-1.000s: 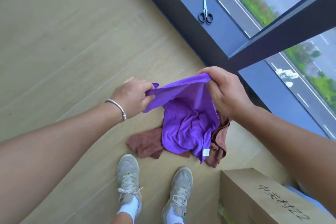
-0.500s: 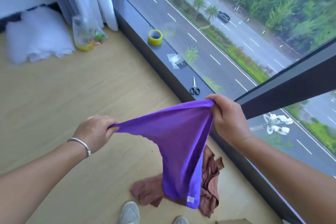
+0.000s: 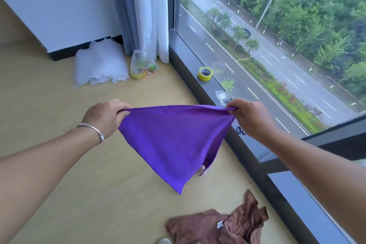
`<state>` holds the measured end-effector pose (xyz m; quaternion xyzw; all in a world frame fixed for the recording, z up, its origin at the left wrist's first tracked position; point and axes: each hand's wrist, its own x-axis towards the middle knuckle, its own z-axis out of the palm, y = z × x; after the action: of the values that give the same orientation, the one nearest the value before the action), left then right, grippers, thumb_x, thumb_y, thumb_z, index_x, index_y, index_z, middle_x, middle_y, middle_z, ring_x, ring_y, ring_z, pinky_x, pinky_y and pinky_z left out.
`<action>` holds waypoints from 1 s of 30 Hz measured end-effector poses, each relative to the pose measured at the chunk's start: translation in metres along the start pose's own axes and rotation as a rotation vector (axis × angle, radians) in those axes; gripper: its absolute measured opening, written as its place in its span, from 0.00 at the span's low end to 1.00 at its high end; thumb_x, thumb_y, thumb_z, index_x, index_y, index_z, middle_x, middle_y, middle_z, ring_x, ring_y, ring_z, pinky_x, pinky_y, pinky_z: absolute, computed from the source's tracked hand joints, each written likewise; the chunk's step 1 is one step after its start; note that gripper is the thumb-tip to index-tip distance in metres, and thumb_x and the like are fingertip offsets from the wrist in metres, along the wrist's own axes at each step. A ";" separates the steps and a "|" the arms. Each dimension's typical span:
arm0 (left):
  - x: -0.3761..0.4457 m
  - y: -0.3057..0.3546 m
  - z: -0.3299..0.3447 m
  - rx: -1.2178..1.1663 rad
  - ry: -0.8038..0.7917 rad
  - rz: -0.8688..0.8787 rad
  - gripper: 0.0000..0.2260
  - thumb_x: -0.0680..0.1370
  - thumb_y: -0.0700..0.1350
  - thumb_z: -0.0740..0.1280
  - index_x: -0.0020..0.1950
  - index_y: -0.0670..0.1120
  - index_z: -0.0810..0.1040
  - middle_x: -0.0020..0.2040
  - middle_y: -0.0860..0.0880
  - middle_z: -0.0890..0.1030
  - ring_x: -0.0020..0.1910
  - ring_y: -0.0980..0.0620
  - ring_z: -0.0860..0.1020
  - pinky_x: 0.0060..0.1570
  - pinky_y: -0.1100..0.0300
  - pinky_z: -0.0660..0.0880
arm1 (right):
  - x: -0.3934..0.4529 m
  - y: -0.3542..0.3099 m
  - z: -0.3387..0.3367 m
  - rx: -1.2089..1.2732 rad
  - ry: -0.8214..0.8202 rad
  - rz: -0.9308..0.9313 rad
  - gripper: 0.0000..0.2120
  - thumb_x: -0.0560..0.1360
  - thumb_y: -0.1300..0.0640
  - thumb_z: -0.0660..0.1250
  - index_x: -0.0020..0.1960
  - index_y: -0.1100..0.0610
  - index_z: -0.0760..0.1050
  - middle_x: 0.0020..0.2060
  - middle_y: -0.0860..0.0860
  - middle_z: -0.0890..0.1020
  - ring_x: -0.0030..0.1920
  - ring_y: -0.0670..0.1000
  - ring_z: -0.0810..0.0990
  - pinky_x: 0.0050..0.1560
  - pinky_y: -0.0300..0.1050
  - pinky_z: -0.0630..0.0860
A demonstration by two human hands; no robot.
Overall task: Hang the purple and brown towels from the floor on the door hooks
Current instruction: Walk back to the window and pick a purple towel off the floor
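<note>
Two corners of the purple towel (image 3: 174, 140) are pinched, one by the left hand (image 3: 105, 117), one by the right hand (image 3: 251, 117).
At lower right of the frame the brown towel (image 3: 221, 226) is left crumpled on the floor (image 3: 59, 105).

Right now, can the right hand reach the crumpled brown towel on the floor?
Probably not yet: the right hand and left hand both grip the stretched purple towel, and the crumpled brown towel lies well below.

The floor (image 3: 49, 105) is light wood. A white wall (image 3: 59, 6) meets a big window (image 3: 277, 35) that shows a wet road and green trees. White curtains (image 3: 146, 10) hang in the corner. 1 yellow tape roll (image 3: 205, 73) sits on the dark sill (image 3: 190, 59).
</note>
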<state>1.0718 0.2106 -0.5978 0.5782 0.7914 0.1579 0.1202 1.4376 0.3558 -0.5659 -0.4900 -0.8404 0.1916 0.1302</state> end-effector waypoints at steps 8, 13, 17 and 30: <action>-0.005 -0.066 -0.093 0.025 0.235 -0.092 0.04 0.76 0.48 0.68 0.48 0.52 0.82 0.44 0.52 0.82 0.45 0.47 0.78 0.43 0.54 0.73 | 0.058 -0.094 0.018 -0.012 0.031 -0.113 0.05 0.76 0.56 0.64 0.47 0.49 0.77 0.38 0.48 0.81 0.42 0.55 0.78 0.41 0.48 0.75; -0.045 -0.099 -0.125 0.036 0.287 -0.126 0.03 0.75 0.50 0.69 0.45 0.54 0.81 0.41 0.55 0.80 0.41 0.50 0.76 0.40 0.57 0.71 | 0.055 -0.135 0.035 -0.006 0.048 -0.204 0.05 0.78 0.54 0.60 0.46 0.50 0.74 0.32 0.46 0.75 0.37 0.56 0.72 0.32 0.41 0.67; -0.104 -0.113 -0.119 0.088 0.256 -0.138 0.03 0.76 0.47 0.69 0.46 0.52 0.82 0.40 0.55 0.78 0.39 0.50 0.74 0.37 0.58 0.67 | 0.025 -0.144 0.059 -0.005 -0.013 -0.300 0.07 0.78 0.55 0.60 0.48 0.54 0.77 0.39 0.46 0.77 0.41 0.51 0.72 0.35 0.43 0.64; -0.313 -0.140 0.052 0.088 -0.097 -0.258 0.04 0.76 0.43 0.70 0.48 0.50 0.84 0.44 0.53 0.82 0.41 0.44 0.80 0.37 0.55 0.73 | -0.153 -0.075 0.210 -0.039 -0.412 -0.305 0.07 0.76 0.55 0.64 0.49 0.53 0.81 0.46 0.45 0.82 0.51 0.49 0.77 0.41 0.40 0.67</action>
<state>1.0635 -0.1217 -0.6981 0.4834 0.8585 0.0784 0.1520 1.3681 0.1479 -0.7244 -0.3108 -0.9169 0.2492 -0.0259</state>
